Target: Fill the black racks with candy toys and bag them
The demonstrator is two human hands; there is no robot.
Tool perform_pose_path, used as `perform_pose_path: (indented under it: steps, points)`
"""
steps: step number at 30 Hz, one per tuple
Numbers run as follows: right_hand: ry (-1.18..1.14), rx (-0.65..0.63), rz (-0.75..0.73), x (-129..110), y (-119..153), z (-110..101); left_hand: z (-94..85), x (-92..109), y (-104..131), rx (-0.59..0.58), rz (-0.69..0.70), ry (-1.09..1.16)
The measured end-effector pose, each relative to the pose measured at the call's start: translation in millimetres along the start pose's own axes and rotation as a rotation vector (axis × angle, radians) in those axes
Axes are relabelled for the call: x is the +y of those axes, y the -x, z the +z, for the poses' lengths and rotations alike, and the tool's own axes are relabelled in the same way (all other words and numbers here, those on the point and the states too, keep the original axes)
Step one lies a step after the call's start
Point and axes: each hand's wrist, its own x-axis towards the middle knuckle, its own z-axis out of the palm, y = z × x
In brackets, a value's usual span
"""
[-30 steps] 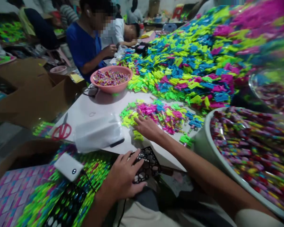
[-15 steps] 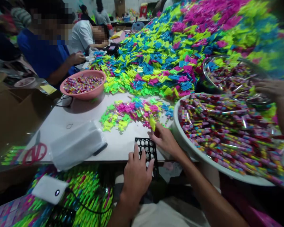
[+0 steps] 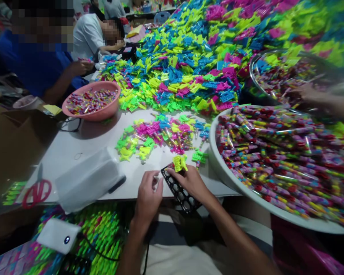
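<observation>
My right hand [image 3: 190, 181] holds a yellow plastic piece [image 3: 179, 163] in its fingers, over the top end of a black tray with round holes [image 3: 181, 193]. The tray lies tilted across the table's front edge. Just left of it, my left hand [image 3: 149, 191] is raised with its fingers curled, thumb and forefinger near each other; whether anything small is between them is hidden. Beyond my hands lies a loose group of pink, green, yellow and blue pieces [image 3: 151, 131] with clear tubes. A green piece [image 3: 199, 156] rests right of the yellow one.
A big white basin of wrapped sticks [image 3: 216, 152] stands at right, a metal bowl [image 3: 253, 74] behind it, where another person's hand reaches in. Left are a pink bowl [image 3: 91, 114], a plastic bag [image 3: 86, 179] and red scissors [image 3: 37, 193]. A colourful heap [image 3: 189, 68] fills the back.
My left hand has come off the black tray and moved left. The tray has turned askew. My right hand has come nearer with the yellow piece, and a green piece now shows beside it.
</observation>
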Motion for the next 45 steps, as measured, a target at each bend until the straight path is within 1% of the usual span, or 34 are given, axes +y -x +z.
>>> perform_pose_path:
  steps: [3, 7, 9, 12, 15, 16, 17, 18, 21, 22, 23, 28, 30, 32, 35, 37, 39, 42, 45]
  points:
    - [0.026, -0.001, 0.044, 0, 1, 1, -7.7, -13, -15, -0.096, -0.024, 0.089]
    - [0.292, 0.015, 0.056, -11, 4, 5, -8.7, -16, -29, -0.195, -0.035, 0.025]
    - [0.458, 0.021, 0.007, -20, 5, 9, -9.0, -18, -38, -0.249, -0.004, 0.005]
    - [0.673, -0.022, -0.109, -36, 5, 14, -11.5, -24, -52, -0.295, 0.063, 0.045]
    - [0.787, -0.080, -0.196, -44, 7, 10, -15.3, -31, -66, -0.346, 0.146, 0.052]
    - [0.788, -0.074, -0.212, -44, 10, 5, -16.1, -33, -69, -0.363, 0.173, 0.047]
    - [0.777, -0.028, -0.193, -43, 13, -1, -16.5, -35, -73, -0.380, 0.193, 0.043]
    - [0.763, 0.054, -0.133, -40, 18, -8, -16.3, -36, -77, -0.394, 0.205, 0.036]
    - [0.765, 0.336, 0.141, -28, 31, -26, -12.1, -37, -89, -0.456, 0.188, -0.004]
    - [0.763, 0.388, 0.207, -24, 33, -30, -9.8, -36, -94, -0.490, 0.180, -0.009]
    - [0.747, 0.408, 0.249, -19, 33, -32, -7.3, -35, -100, -0.527, 0.183, -0.005]
    - [0.532, 0.394, 0.398, -3, 16, -31, 2.2, -30, -128, -0.668, 0.319, 0.066]
    - [0.470, 0.385, 0.440, 1, 14, -32, 3.2, -32, -135, -0.729, 0.314, 0.108]
    - [0.388, 0.391, 0.457, 2, 18, -33, 3.4, -34, -138, -0.777, 0.283, 0.154]
    - [0.254, 0.411, 0.376, -5, 30, -30, 4.0, -36, -138, -0.810, 0.264, 0.177]
    - [0.176, 0.406, 0.284, -13, 37, -22, 5.1, -34, -138, -0.808, 0.257, 0.178]
    - [0.091, 0.358, 0.225, -20, 42, -8, 6.3, -33, -138, -0.803, 0.255, 0.176]
    - [0.032, 0.298, 0.191, -24, 46, 13, 6.7, -32, -138, -0.809, 0.247, 0.177]
    - [0.108, 0.336, 0.218, -19, 48, 26, 4.5, -32, -137, -0.831, 0.244, 0.176]
